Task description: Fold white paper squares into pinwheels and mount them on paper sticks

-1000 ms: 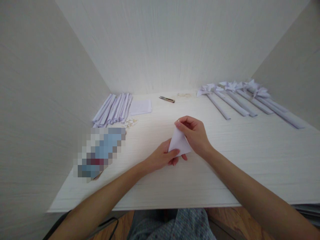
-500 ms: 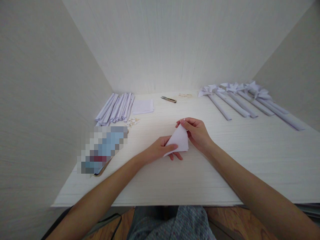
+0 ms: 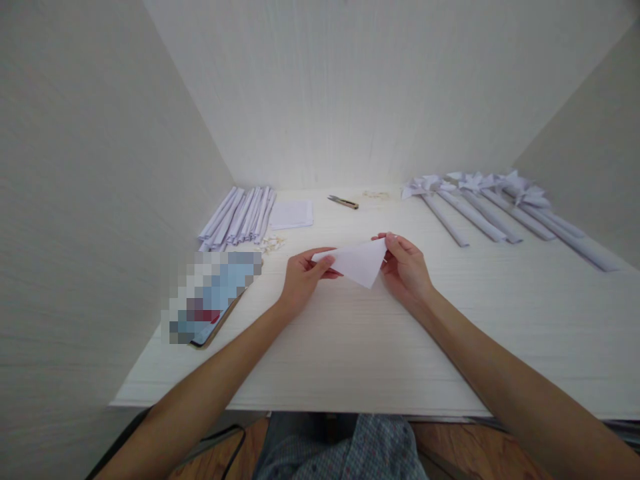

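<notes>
A folded sheet of white paper [image 3: 359,262], roughly triangular, is held above the table between both hands. My left hand [image 3: 306,272] pinches its narrow left end, thumb on top and fingers beneath. At the upper right corner, my right hand [image 3: 406,264] grips the paper between thumb and fingers. One corner of the paper points down toward me. The fingers behind the sheet are partly hidden.
Rolled paper sticks [image 3: 240,217] lie at the back left beside flat paper sheets [image 3: 291,215]. Thread snips [image 3: 343,201] rest at the back. Paper pinwheels on sticks [image 3: 475,190] line the back right. A blurred-out phone [image 3: 220,293] and small pale bits [image 3: 271,245] are at left.
The folded paper has been turned, so its narrow end now points left instead of up. My left hand has moved up and left along it. The view has shifted slightly.
</notes>
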A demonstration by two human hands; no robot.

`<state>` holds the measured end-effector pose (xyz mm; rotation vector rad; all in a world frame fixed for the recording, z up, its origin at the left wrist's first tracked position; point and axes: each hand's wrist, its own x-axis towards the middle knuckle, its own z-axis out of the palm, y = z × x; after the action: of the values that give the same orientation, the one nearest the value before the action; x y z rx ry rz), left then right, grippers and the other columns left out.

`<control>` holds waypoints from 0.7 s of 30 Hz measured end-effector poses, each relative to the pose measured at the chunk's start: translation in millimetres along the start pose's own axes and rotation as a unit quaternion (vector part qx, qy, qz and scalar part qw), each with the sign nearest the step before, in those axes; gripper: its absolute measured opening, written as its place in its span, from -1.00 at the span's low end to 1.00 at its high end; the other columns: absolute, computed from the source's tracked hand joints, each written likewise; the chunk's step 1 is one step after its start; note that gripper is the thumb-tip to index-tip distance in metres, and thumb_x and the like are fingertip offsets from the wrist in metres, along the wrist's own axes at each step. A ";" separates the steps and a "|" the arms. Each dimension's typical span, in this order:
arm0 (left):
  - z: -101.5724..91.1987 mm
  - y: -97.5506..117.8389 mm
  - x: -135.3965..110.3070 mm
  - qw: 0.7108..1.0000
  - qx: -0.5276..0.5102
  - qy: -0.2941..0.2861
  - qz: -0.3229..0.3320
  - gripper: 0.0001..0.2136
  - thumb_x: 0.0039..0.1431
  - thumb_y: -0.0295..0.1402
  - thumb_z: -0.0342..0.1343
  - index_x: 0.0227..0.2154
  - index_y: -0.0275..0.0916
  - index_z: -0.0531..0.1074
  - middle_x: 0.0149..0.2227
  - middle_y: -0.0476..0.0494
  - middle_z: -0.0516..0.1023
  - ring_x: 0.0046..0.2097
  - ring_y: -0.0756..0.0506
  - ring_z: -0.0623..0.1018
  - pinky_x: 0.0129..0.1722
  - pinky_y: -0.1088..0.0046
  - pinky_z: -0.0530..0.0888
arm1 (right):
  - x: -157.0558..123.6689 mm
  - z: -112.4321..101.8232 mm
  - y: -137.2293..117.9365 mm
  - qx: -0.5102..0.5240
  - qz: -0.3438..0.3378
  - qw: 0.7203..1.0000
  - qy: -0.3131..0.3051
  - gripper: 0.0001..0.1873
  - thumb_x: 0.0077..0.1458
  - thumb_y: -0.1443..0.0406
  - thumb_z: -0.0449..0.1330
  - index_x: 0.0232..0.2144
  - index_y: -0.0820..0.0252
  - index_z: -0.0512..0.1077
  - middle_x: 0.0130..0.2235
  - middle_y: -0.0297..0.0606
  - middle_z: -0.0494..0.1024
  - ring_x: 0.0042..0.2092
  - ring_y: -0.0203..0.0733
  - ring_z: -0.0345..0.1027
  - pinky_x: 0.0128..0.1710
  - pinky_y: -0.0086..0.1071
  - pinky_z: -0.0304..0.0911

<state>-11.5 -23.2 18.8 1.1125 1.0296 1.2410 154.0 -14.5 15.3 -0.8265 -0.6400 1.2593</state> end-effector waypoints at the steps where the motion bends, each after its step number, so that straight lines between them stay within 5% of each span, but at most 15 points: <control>1: -0.5 0.2 0.4 1.000 -0.001 0.016 0.014 -0.67 -0.19 -0.25 0.22 -0.32 -0.33 0.48 -0.52 -0.08 0.54 -0.52 0.02 0.52 -0.49 0.55 0.48 | -0.2 -0.1 0.7 0.003 0.005 1.000 -0.001 -0.85 -0.26 0.22 0.31 -0.60 0.15 0.45 -0.46 -0.38 0.51 -0.43 -0.39 0.31 -0.44 -0.49 0.25; 6: -3.4 3.9 0.5 0.994 0.025 0.050 0.098 -0.68 -0.13 -0.26 0.18 -0.27 -0.31 0.46 -0.64 0.01 0.47 -0.57 0.04 0.49 -0.58 0.61 0.42 | -2.6 0.8 2.3 0.019 0.036 0.999 0.015 -0.86 -0.27 0.25 0.32 -0.60 0.16 0.45 -0.46 -0.40 0.50 -0.42 -0.40 0.32 -0.42 -0.50 0.28; 13: -6.7 8.7 -1.9 0.976 0.077 0.064 0.192 -0.83 -0.11 -0.27 0.17 -0.49 -0.26 0.50 -0.56 -0.01 0.46 -0.63 0.13 0.37 -0.71 0.66 0.25 | -6.4 3.1 3.4 0.025 0.063 0.998 0.010 -0.85 -0.28 0.24 0.33 -0.61 0.19 0.46 -0.49 -0.40 0.47 -0.44 -0.43 0.31 -0.45 -0.54 0.27; 17: -6.9 9.9 -2.9 0.972 0.078 0.079 0.206 -0.83 -0.10 -0.25 0.16 -0.57 -0.26 0.49 -0.45 -0.05 0.50 -0.62 0.15 0.34 -0.71 0.64 0.23 | -8.3 3.8 3.8 0.019 0.072 0.997 -0.001 -0.86 -0.26 0.24 0.31 -0.60 0.18 0.46 -0.51 -0.40 0.45 -0.46 -0.42 0.30 -0.43 -0.52 0.28; 21: -6.3 8.7 -2.9 0.976 0.059 0.086 0.193 -0.82 -0.10 -0.24 0.16 -0.48 -0.25 0.51 -0.65 0.03 0.42 -0.65 0.13 0.31 -0.72 0.65 0.21 | -9.7 3.9 5.3 0.013 0.074 0.997 -0.005 -0.87 -0.23 0.23 0.29 -0.58 0.16 0.46 -0.50 -0.39 0.45 -0.44 -0.39 0.31 -0.39 -0.47 0.28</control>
<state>-19.4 -25.7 26.2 1.3600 1.0589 1.6243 145.8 -22.7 13.4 -0.8584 -0.5777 1.4029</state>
